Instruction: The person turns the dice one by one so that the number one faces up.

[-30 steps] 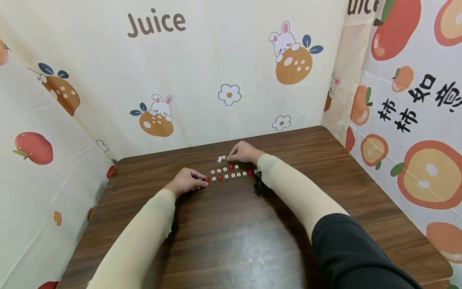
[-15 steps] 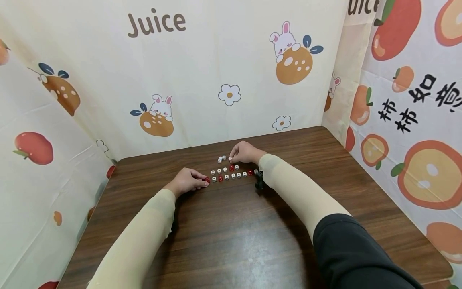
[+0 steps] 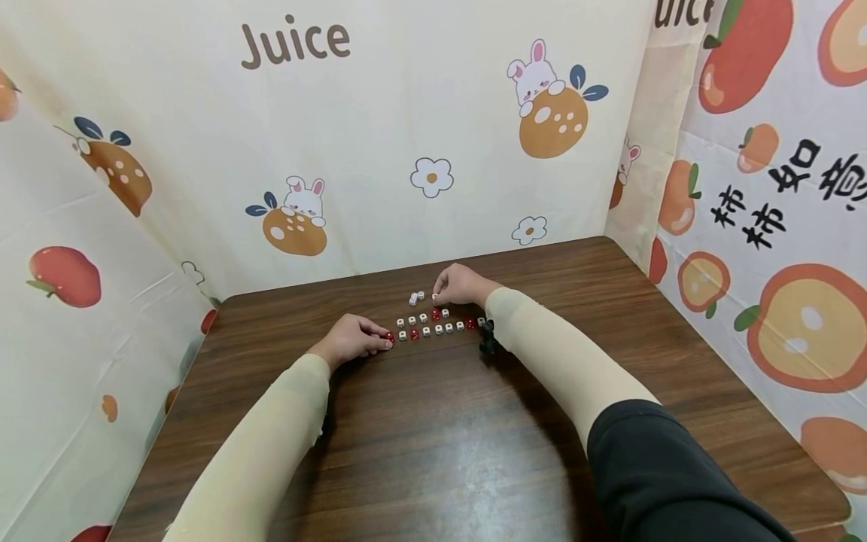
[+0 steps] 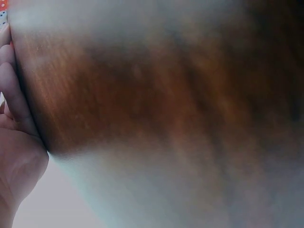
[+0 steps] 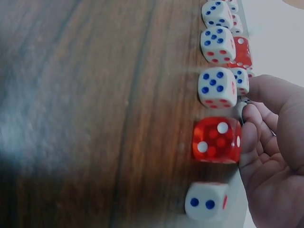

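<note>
Several white and red dice stand on the wooden table in two rows. My left hand point(image 3: 350, 337) pinches a red die point(image 3: 389, 336) at the left end of the front row. At the back, my right hand point(image 3: 458, 284) pinches a white die point(image 3: 435, 298) between thumb and fingers, just behind a red die point(image 3: 436, 314) of the second row. In the right wrist view, that hand point(image 5: 273, 147) is beyond the front row, which includes another red die point(image 5: 217, 139); its fingers partly hide the pinched die. The left wrist view shows only part of the left hand point(image 4: 14, 95).
Two loose white dice point(image 3: 416, 298) lie left of my right hand, behind the rows. A small black object point(image 3: 487, 337) is at my right wrist, by the front row's right end. The brown table point(image 3: 433, 436) meets printed cloth walls at the back and sides.
My right hand has shifted slightly right with the white die, widening the gap to the two loose dice. The left hand has stayed at the red die.
</note>
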{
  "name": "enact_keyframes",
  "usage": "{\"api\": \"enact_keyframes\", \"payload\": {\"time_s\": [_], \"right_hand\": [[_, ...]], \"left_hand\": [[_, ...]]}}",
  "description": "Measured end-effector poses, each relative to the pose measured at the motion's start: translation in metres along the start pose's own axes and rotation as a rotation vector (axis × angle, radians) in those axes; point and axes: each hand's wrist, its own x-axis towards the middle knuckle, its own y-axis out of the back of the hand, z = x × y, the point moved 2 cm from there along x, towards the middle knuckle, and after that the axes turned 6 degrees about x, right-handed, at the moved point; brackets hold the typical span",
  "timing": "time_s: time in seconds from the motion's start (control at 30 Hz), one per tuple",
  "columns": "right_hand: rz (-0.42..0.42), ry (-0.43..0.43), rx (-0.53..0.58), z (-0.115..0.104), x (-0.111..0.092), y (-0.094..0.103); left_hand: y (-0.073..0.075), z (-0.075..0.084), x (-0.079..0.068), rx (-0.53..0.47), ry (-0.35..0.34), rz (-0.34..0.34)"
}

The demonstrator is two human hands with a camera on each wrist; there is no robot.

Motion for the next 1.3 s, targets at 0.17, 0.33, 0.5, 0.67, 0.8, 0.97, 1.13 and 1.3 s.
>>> {"api": "enact_keyframes", "payload": {"time_s": [0.17, 0.33, 0.5, 0.67, 0.8, 0.97, 1.13, 1.3], "right_hand": [[-0.008, -0.002, 0.01, 0.0, -0.002, 0.004], [-0.012, 0.002, -0.018, -0.001, -0.005, 0.005], [0.001, 0.02, -0.006, 0.003, -0.003, 0.004], [-0.002, 0.01, 0.103, 0.013, -0.004, 0.006], [-0.004, 0.011, 0.192, 0.018, -0.011, 0.011], [0.019, 0.035, 0.22, 0.027, -0.023, 0.019], [0.017, 0.056, 0.217, 0.035, -0.033, 0.024], [-0.002, 0.078, 0.184, 0.035, -0.045, 0.027]], "left_hand": [[0.0, 0.0, 0.001, 0.01, -0.005, 0.004], [-0.001, -0.001, 0.001, 0.003, -0.004, 0.004], [-0.002, -0.002, 0.002, -0.004, -0.003, 0.004], [-0.002, -0.003, 0.003, -0.003, 0.006, 0.002], [-0.001, -0.003, 0.004, -0.003, 0.008, 0.004], [-0.001, -0.003, 0.004, -0.004, 0.006, 0.003], [-0.003, -0.002, 0.003, 0.005, 0.009, 0.002], [-0.002, 0.001, -0.001, 0.006, 0.0, 0.005]]}}
